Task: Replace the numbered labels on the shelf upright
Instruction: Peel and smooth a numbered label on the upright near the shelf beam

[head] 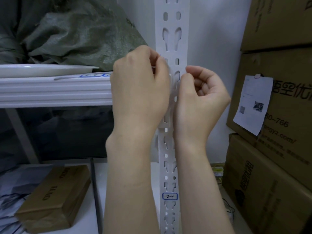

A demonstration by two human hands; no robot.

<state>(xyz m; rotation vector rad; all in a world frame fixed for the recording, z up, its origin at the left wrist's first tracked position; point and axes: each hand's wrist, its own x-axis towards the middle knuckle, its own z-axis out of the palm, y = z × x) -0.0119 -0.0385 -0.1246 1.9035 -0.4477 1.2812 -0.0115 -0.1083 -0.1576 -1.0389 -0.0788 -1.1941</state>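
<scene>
Head view, I've got both hands up at the white upright (171,22): left hand (140,88) fingers curled at its edge, grip unclear; right hand (202,93) fingers curled, holding nothing, thumb touching it. Label 2-4 (170,196) stuck lower down.

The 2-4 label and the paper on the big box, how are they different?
The 2-4 label is tiny with a blue border; the paper sheet is much bigger and borderless. The label sits flat on the white upright; the sheet hangs on a cardboard box, its bottom lifting. Both are white.
</scene>
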